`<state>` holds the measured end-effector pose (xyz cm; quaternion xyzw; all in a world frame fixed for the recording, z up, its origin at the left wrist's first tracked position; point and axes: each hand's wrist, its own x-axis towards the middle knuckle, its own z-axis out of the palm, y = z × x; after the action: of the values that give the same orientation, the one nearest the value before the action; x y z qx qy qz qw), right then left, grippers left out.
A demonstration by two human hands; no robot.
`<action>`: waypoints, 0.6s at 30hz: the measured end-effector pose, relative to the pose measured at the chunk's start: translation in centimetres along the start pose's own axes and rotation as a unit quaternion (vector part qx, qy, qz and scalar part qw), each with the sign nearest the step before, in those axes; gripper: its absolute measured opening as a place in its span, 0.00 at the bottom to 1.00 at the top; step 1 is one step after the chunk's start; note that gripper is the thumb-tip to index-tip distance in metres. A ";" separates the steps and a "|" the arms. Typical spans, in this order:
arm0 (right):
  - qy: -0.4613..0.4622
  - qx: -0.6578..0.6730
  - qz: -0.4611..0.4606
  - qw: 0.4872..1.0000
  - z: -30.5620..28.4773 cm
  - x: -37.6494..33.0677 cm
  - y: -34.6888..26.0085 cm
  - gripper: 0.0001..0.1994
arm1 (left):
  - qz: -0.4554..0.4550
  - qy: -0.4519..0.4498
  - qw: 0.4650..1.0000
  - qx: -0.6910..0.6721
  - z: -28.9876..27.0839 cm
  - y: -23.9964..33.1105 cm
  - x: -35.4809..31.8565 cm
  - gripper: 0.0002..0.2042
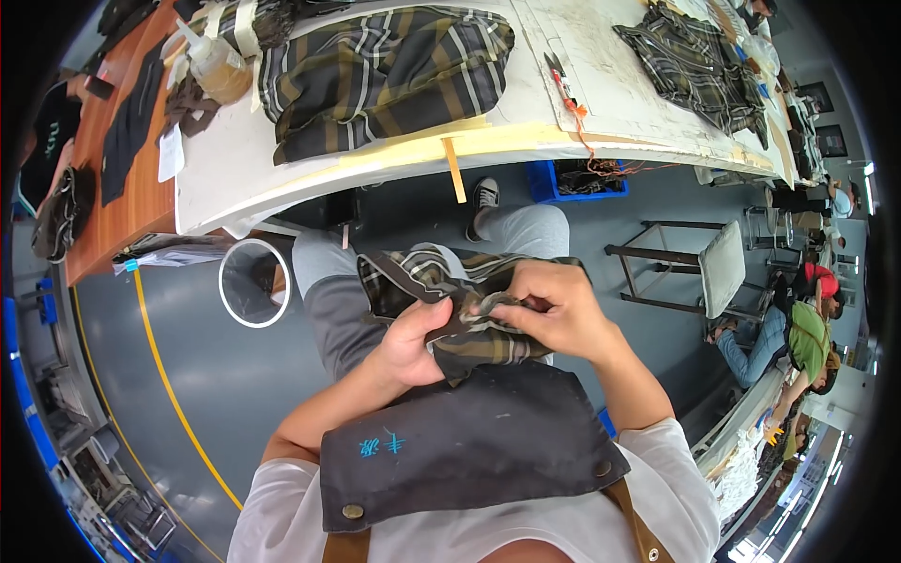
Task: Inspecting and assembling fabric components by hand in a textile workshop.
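Note:
A dark plaid fabric piece (507, 349), striped in olive, black and white, lies bunched over my lap. My left hand (413, 342) is closed on its folded edge, thumb on top. Close beside it, my right hand (558, 305) pinches another part of the same cloth, thumb and fingers together. Between the two hands a small greyish fold or strip shows; what it is I cannot make out. A dark apron (469, 436) covers my front just below the cloth.
On the white table (526, 113) ahead lie a plaid fabric pile (394, 70), red-handled snips (563, 89), another plaid piece (694, 70) and a squeeze bottle (216, 68). Below are a blue crate (544, 183), a white-rimmed bin (225, 291) and a stool (721, 267). People work at right.

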<state>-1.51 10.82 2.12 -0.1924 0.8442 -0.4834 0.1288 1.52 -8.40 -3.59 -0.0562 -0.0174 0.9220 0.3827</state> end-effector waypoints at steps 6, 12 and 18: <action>0.040 0.103 -0.014 0.994 0.7 1.4 -0.6 0.08 | -0.002 -0.044 0.999 -0.023 -2.5 0.5 0.8 0.14; 0.060 0.082 -0.093 0.990 0.7 2.7 0.9 0.07 | -0.033 0.038 0.999 -0.012 -1.5 1.2 1.9 0.18; 0.128 0.127 -0.026 0.983 2.2 3.2 2.2 0.05 | -0.035 0.088 0.995 0.005 -2.7 1.6 2.8 0.22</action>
<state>-3.90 8.72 -0.96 -0.1332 0.7802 -0.6104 0.0300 -1.24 -7.61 -6.60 -0.1346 0.0191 0.8995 0.4153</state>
